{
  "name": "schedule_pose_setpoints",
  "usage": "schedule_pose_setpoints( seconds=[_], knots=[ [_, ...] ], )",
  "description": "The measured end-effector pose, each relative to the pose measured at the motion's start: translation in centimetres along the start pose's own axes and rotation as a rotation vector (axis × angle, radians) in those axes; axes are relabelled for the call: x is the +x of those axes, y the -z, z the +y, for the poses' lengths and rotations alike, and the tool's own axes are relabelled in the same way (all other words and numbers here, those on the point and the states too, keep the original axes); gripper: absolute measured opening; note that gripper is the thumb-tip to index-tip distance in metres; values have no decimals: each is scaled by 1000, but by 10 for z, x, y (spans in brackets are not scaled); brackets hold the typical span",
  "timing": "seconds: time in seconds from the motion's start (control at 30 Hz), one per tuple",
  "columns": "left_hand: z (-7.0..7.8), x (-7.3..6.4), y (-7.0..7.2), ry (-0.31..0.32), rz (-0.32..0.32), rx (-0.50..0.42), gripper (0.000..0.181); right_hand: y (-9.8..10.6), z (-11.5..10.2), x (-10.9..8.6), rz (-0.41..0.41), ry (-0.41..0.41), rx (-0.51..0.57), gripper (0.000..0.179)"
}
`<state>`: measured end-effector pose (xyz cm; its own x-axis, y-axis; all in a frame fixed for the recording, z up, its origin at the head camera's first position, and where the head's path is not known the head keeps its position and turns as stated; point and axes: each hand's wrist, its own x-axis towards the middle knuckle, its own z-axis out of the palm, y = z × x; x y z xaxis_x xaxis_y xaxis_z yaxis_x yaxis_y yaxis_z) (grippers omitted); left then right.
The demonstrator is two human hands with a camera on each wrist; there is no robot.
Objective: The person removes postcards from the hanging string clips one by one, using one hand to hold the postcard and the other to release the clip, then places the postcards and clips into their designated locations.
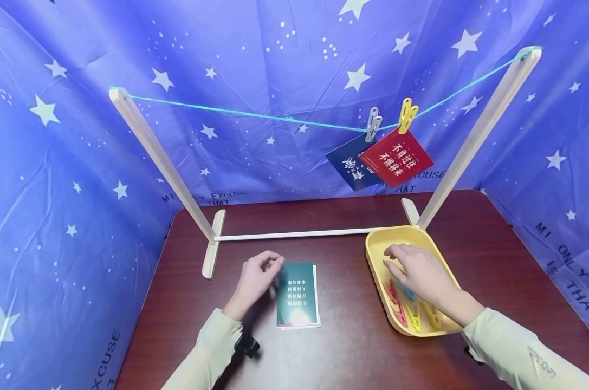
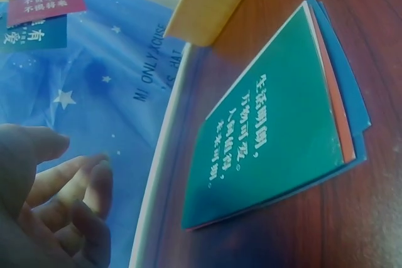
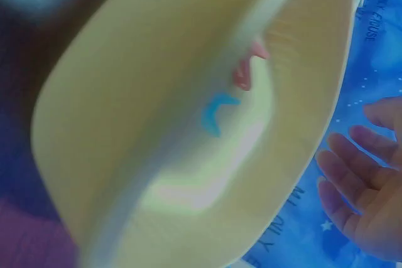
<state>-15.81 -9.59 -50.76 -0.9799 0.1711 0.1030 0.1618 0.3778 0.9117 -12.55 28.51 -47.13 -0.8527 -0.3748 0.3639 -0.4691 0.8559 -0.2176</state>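
In the head view my left hand (image 1: 257, 279) hovers by the upper left corner of a stack of cards, fingers loosely bent, nothing between them. The top card (image 1: 297, 295) is dark green with white writing; orange and blue card edges (image 2: 352, 86) show beneath it in the left wrist view. Above the yellow basket (image 1: 372, 260) is my right hand (image 1: 418, 271), its fingers relaxed and empty. Inside the basket lie red clothespins (image 1: 396, 309), yellow clothespins (image 1: 413, 318) and a blue clothespin (image 3: 217, 114), the last partly hidden under my hand in the head view.
A turquoise string (image 1: 235, 112) spans two wooden posts (image 1: 160, 162) joined by a white rod (image 1: 294, 234) at the bottom. A grey clothespin (image 1: 373, 125) holds a navy card (image 1: 348, 165) on it; a yellow clothespin (image 1: 407, 116) holds a red card (image 1: 399, 157). Starry blue cloth surrounds the table.
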Motion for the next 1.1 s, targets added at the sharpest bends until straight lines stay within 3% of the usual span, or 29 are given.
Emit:
schedule_pose_setpoints(
  seconds=[0.13, 0.33, 0.63, 0.87, 1.1],
  knots=[
    [3, 1, -3, -20, 41, -47, 17, 4, -6, 3, 39, 24, 0, 20],
    [7, 5, -5, -58, 89, -41, 17, 11, -14, 11, 73, 44, 6, 21],
    [15, 12, -5, -75, 81, -37, 18, 18, -19, 25, 150, 119, 5, 20],
    [31, 25, -2, -136, 137, -48, 12, 24, -22, 32, 173, 137, -18, 19],
    [45, 36, -1, -165, 110, -62, 12, 27, -26, 38, 203, 142, -11, 18]
  ],
)
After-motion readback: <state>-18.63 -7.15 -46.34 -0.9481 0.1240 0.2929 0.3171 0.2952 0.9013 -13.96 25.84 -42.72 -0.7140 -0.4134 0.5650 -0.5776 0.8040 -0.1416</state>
